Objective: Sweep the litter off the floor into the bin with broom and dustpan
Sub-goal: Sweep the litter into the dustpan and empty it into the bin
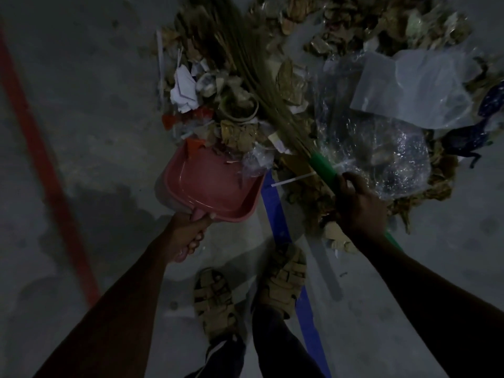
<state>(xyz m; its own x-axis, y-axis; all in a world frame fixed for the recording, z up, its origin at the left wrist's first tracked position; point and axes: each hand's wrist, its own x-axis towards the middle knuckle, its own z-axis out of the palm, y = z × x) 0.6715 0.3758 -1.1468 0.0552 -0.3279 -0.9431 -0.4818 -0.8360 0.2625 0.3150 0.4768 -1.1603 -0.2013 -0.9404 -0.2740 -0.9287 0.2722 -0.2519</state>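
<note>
Left hand [191, 236] gripped pink dustpan [212, 186] handle, pan mouth against litter pile [240, 115]; right hand [357, 205] clamped round broom [272, 99] handle.

Bare concrete floor [81, 132] lies open left of the red dustpan [212, 186]. Ahead and right, the litter heap [240, 115], crumpled clear plastic sheeting [381, 148] and the broom [261, 85] block passage; dim light obscures its far edge.

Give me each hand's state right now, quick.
Left hand: closed around the handle of the red dustpan.
Right hand: closed around the green handle of the broom.
</note>
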